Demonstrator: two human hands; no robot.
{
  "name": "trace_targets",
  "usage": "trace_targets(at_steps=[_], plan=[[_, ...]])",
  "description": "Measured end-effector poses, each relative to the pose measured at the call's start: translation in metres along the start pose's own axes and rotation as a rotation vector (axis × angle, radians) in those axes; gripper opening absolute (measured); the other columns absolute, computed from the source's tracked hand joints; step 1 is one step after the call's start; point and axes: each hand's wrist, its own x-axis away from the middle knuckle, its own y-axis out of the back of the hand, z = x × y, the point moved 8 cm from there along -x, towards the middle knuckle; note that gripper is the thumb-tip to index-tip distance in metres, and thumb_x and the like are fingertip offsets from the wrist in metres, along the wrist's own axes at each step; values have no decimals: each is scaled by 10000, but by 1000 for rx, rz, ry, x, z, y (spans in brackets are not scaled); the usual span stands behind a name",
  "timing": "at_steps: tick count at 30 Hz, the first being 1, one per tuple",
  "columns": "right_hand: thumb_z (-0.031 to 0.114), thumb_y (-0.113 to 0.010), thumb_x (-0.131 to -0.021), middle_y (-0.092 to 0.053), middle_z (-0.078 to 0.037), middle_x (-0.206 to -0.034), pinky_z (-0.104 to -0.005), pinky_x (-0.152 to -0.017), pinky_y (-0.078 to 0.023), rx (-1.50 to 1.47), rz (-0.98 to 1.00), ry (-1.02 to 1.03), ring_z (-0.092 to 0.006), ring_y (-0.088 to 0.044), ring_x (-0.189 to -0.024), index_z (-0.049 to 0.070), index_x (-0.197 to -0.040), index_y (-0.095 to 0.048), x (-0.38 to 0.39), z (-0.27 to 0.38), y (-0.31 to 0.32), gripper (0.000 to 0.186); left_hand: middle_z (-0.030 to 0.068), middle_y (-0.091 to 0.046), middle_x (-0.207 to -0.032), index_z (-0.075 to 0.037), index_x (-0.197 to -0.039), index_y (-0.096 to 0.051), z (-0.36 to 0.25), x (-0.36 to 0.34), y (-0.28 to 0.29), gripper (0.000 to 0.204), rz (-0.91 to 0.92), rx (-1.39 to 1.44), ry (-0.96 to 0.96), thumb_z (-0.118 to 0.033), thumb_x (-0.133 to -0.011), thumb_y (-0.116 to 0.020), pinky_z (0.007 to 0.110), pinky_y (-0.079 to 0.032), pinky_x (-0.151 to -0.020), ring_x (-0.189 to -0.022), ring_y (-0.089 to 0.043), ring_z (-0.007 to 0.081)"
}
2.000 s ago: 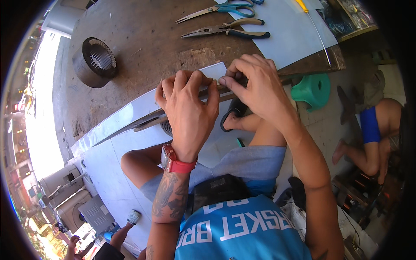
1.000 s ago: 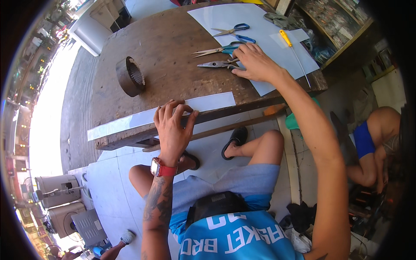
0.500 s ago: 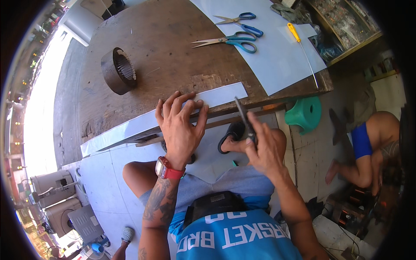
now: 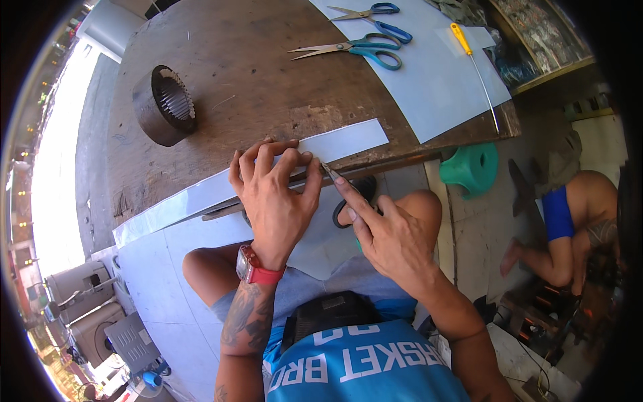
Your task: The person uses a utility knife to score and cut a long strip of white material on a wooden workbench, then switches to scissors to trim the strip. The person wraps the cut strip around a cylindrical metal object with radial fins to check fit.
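Cutting step: left hand point(image 4: 274, 201), fingers spread, pins pale sheet point(image 4: 201, 194) at workbench edge point(image 4: 402, 157); right hand point(image 4: 392, 238) grips scissors point(image 4: 338, 184); next needs steady alignment.

A toothed metal ring point(image 4: 164, 105), two blue-handled scissors point(image 4: 355, 49) and a yellow-handled screwdriver point(image 4: 472, 59) lie on the wooden bench point(image 4: 268, 87); a green stool point(image 4: 471, 169) stands below.

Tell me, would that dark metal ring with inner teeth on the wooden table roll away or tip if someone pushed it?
The dark metal ring with inner teeth lies flat on its broad end on the worn wooden table, so it would probably slide rather than roll. Its thick walls suggest it is heavy for its size and hard to tip. It would roll only if stood on edge.
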Motion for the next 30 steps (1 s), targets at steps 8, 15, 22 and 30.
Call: trace_targets(at_steps=[8,15,22,30], plan=[[276,-624,-1099,-625,-123,-763,-428,-499,-570,-14,48,-11,-283,-672,-550,318,-1717,-430,-16,-4,0,649,33,-749,-1191,-139,-931,-798,3,-1,-3,123,12,5,5,-260,-923,-816,579,-275,-1248,-1337,-593,337],[300,-574,-1127,-725,-155,-750,-454,-556,-598,-44,110,-67,-319,-725,-595,308,-1741,-366,-24,-22,5,648,33,-750,-1202,-136,-942,-802,2,-1,-1,115,26,13,-13,-248,-920,-819,576,-278,-1249,-1336,-594,337],[289,-545,-1130,-760,-193,-789,-487,-693,-617,-150,126,-179,-370,-750,-661,275,-1721,-394,-23,-52,21,610,54,-751,-1216,-124,-969,-806,3,0,-2,139,42,3,-2,-257,-930,-814,576,-279,-1248,-1330,-593,338],[329,-484,-1163,-768,-306,-983,-562,-761,-612,-43,18,-318,-494,-767,-831,321,-1716,-381,-19,-89,46,563,57,-745,-1216,-116,-990,-803,-1,-1,2,159,12,12,-31,-270,-953,-799,569,-290,-1238,-1294,-600,339]])
